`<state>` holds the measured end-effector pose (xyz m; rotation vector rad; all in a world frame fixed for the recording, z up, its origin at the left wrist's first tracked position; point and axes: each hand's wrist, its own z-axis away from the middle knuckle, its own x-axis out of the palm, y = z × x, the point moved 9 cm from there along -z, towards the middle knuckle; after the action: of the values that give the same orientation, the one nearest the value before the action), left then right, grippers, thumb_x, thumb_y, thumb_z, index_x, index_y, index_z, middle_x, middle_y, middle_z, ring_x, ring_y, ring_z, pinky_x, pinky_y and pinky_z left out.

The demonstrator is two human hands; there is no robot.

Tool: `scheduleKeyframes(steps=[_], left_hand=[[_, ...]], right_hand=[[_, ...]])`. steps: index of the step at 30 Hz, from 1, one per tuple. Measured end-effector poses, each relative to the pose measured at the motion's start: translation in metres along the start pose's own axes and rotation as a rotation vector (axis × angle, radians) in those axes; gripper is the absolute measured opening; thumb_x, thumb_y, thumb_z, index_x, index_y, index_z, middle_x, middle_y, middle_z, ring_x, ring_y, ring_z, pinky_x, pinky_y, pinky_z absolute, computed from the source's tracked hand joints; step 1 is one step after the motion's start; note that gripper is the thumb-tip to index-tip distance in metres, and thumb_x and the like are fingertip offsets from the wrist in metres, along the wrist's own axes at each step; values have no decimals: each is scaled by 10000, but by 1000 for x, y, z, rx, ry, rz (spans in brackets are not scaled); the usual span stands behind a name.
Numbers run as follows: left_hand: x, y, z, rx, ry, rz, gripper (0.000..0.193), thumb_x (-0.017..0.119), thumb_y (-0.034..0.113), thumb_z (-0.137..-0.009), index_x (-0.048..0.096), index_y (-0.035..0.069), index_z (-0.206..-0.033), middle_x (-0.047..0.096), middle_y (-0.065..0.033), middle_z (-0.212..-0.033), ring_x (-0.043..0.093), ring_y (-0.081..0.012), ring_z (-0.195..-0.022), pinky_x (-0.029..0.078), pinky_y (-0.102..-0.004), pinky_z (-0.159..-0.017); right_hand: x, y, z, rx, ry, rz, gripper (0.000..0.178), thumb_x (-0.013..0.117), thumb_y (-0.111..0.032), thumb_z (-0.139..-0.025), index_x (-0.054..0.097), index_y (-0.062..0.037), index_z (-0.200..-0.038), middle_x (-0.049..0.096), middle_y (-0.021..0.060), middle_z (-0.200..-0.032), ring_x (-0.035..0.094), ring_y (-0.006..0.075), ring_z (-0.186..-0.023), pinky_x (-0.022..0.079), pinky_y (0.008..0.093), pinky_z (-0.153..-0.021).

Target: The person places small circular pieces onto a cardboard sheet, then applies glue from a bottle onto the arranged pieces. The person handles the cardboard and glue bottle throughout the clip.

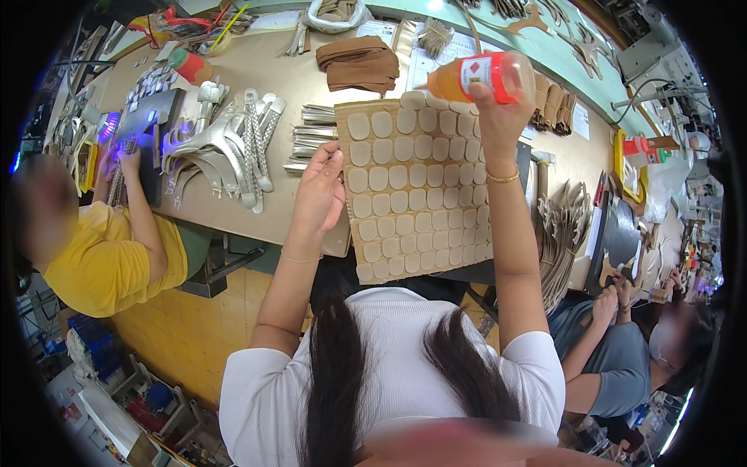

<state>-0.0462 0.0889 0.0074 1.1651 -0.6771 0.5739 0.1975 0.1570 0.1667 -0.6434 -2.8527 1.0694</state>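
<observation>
A stiff tan board (369, 106) bears rows of small beige rounded pieces (399, 178). My left hand (319, 187) grips its left edge between thumb and fingers. My right hand (498, 117) is wrapped round a squeeze bottle (476, 74) with orange contents, a red band and a white label. The bottle lies tilted over the board's upper right corner, its narrow tip pointing left. One beige piece (413, 100) sits at the top edge near that tip. I cannot tell whether liquid comes out.
Brown strips (358, 64) lie beyond the board, with silver strips (311, 136) to its left. Metallic straps (226, 144) are piled farther left. Bundled beige strips (562, 241) hang at the right. Co-workers sit on both sides, one in a yellow shirt (117, 257), one in grey (615, 366).
</observation>
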Motion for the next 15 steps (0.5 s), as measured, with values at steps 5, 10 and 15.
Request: scheduleKeyframes(steps=[5,10,15], left_hand=[[1,-1,0,-8,-21,0,200,454,122,-970,450,53,-1159,565,-94,-1162,576,-187,-1050,499,-355,-887],[-1,-1,0,-1,-12,6,200,461,128,-969,454,58,-1156,563,-87,-1164,576,-182,-1047,502,-358,-881],[0,-1,0,2,-9,11,193,467,122,-965,460,56,-1146,563,-86,-1156,572,-179,-1048,501,-355,-885]], right_hand=[[11,-3,2,55,-48,-53,503,852,-315,-650,625,14,-955,648,47,-880,611,138,-779,509,266,-723],[19,-5,1,41,-73,-42,504,850,-320,-651,631,11,-962,657,46,-853,619,135,-766,512,265,-723],[21,-6,2,40,-106,6,515,857,-308,-642,631,3,-983,668,48,-854,628,135,-759,519,270,-707]])
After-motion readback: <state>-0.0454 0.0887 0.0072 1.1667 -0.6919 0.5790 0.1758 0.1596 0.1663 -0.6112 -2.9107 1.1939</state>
